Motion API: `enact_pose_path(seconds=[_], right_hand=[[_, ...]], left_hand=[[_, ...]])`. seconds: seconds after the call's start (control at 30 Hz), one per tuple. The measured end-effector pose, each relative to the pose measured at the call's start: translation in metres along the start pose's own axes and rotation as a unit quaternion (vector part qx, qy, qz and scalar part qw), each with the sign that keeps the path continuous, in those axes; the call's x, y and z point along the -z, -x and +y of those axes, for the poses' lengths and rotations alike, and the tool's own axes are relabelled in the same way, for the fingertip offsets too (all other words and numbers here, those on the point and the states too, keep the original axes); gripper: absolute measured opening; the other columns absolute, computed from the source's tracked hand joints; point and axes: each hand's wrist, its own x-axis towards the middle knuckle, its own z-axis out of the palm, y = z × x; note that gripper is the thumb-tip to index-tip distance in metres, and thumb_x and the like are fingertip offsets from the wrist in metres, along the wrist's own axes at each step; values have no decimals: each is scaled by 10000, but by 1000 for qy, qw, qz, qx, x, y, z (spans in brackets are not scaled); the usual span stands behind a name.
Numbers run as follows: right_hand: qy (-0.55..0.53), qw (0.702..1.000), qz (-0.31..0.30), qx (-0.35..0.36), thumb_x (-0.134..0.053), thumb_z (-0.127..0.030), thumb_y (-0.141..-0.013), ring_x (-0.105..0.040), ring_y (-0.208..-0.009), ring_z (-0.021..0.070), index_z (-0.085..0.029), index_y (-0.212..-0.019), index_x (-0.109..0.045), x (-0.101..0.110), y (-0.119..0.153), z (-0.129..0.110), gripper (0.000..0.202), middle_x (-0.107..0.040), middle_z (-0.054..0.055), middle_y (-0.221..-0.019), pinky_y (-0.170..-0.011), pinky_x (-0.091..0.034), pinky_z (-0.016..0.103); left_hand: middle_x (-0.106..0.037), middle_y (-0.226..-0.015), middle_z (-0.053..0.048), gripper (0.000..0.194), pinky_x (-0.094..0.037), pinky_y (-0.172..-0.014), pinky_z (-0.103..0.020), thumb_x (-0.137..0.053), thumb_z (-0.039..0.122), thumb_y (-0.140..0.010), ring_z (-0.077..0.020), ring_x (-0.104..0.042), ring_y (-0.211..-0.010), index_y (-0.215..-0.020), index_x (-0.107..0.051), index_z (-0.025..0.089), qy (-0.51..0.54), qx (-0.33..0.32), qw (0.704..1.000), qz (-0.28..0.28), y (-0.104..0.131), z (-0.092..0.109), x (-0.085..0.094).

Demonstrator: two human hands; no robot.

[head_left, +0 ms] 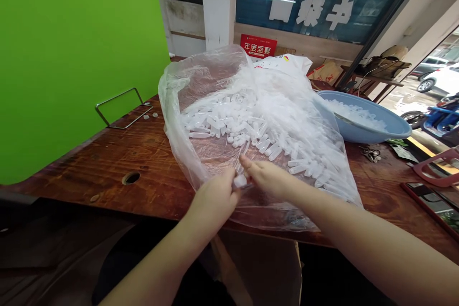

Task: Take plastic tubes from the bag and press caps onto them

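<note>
A large clear plastic bag [201, 81] lies open on the brown wooden table [118, 162], filled with several small translucent white plastic tubes [229, 122]. My left hand [215, 198] and my right hand [267, 177] meet at the bag's near edge. Both pinch one small white tube [239, 180] between their fingertips. The right forearm rests over the bag's lower right part.
A light blue basin [394, 126] with more white pieces stands at the right behind the bag. A bent wire stand [122, 110] and loose tubes lie at the left by the green wall. Keys [371, 154] and a red-framed phone [433, 203] lie at the right. A cable hole [131, 178] is near the front edge.
</note>
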Motion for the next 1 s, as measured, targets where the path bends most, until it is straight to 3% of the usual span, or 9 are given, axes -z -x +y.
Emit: enact_pose_path(seconds=[0.07, 0.13, 0.2, 0.27, 0.4, 0.53, 0.8, 0.9, 1.0], right_hand=[[115, 991, 66, 0, -226, -421, -948, -595, -774, 184, -169, -907, -582, 10, -19, 6, 439, -636, 72, -863, -635, -426, 250], [187, 977, 104, -1, -340, -303, -925, -583, -895, 220, -163, -1052, -546, 15, -41, 12, 279, -604, 109, -1026, -695, -429, 283], [203, 974, 103, 13, -419, -254, -887, -559, -978, 243, -179, -1129, -513, 13, -61, 15, 271, -557, 120, -1127, -743, -428, 307], [216, 972, 91, 23, -461, -261, -864, -559, -991, 252, -192, -1142, -511, 7, -75, 15, 291, -553, 119, -1126, -751, -437, 316], [232, 970, 77, 10, -428, -269, -875, -569, -975, 253, -173, -1153, -501, -2, -88, 13, 303, -565, 134, -1079, -751, -448, 322], [236, 970, 60, 10, -391, -312, -893, -577, -955, 261, -185, -1163, -495, -5, -83, 13, 317, -565, 141, -1083, -736, -450, 335], [228, 972, 48, 25, -395, -206, -865, -598, -845, 231, -181, -1069, -566, -8, -46, 16, 268, -582, 125, -997, -689, -439, 304], [209, 976, 56, 23, -414, -117, -820, -599, -833, 214, -163, -1037, -577, -7, -28, 22, 275, -579, 119, -973, -699, -435, 285], [186, 979, 78, 12, -408, -94, -826, -588, -893, 207, -154, -1094, -542, -8, -7, 28, 305, -563, 117, -1029, -741, -438, 282]], left_hand=[[-648, -812, -67, 213, -426, -631, -311, -371, 285, -859, -260, -614, -778, -936, -546, 190, -35, -10, 998, 53, -13, -1, 27], [-635, -957, -75, 258, -435, -720, -308, -346, 257, -863, -250, -592, -888, -991, -557, 183, -94, -29, 988, 115, -39, -6, 52], [-605, -1057, -103, 296, -427, -786, -295, -318, 215, -865, -241, -570, -961, -995, -577, 158, -207, -30, 974, 87, -73, -17, 68], [-604, -1065, -118, 252, -425, -800, -281, -398, 156, -813, -233, -579, -952, -945, -612, 145, -240, -19, 969, 53, -103, -34, 75], [-620, -1013, -133, 278, -450, -774, -311, -443, 101, -769, -242, -598, -907, -986, -612, 143, -281, -4, 960, 3, -129, -70, 66], [-549, -1099, -212, 350, -446, -792, -396, -367, 58, -790, -306, -558, -986, -1079, -563, 83, -313, -19, 950, 20, -117, -80, 51], [-585, -1025, -188, 302, -425, -855, -421, -361, 66, -815, -311, -514, -1008, -952, -631, 74, -313, -146, 937, 57, -59, -40, 22], [-607, -1037, -173, 335, -411, -894, -459, -402, 101, -803, -312, -521, -1013, -1071, -601, 78, -176, -206, 956, 112, -25, -28, 12], [-610, -1129, -123, 375, -392, -949, -439, -460, 213, -828, -279, -530, -1074, -1191, -528, 150, 127, -206, 962, 128, 7, -17, 2]])
